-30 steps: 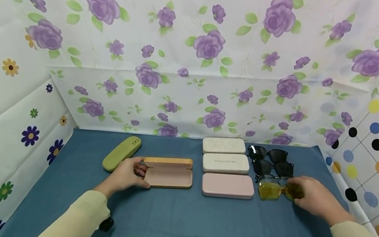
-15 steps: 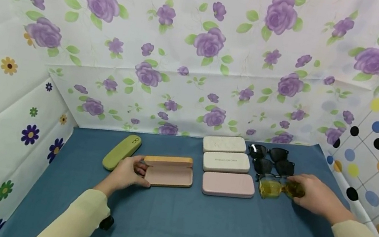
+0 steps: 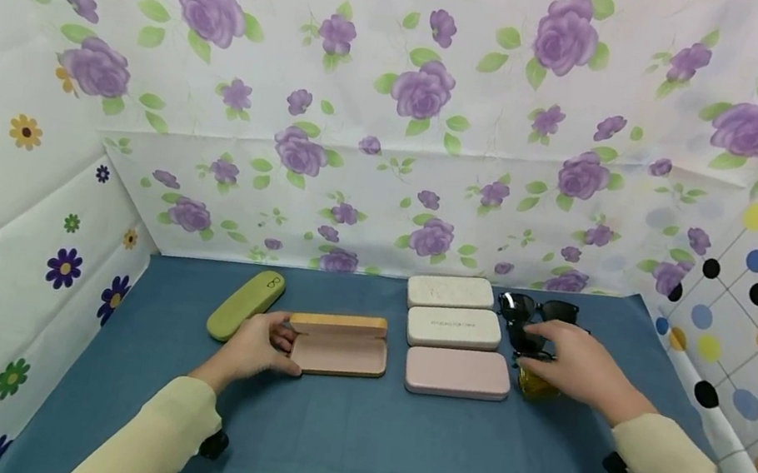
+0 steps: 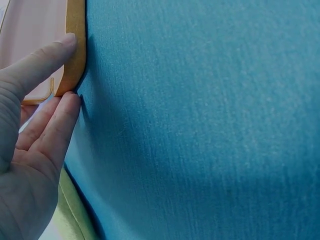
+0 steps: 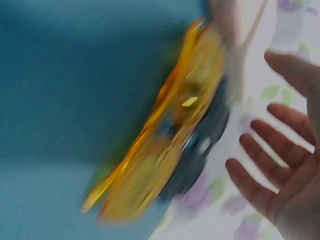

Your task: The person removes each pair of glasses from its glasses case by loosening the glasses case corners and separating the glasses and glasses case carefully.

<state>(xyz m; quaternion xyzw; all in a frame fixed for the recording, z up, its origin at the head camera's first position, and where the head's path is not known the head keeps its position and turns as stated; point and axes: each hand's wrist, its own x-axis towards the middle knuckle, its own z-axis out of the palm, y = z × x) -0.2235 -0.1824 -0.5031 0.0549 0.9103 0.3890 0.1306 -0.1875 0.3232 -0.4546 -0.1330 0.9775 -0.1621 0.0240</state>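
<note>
Just beside right hand, apart: yellow sunglasses.

Beyond the right grip hangs a white, purple-rose-printed sheet; below the grip lies a blue cloth-covered worktop.

On the desk, from the open case, one case lies at ten o'clock, three cases at two, with glasses at their three o'clock.

Green case on blue cloth before purple-flowered backdrop.
</note>
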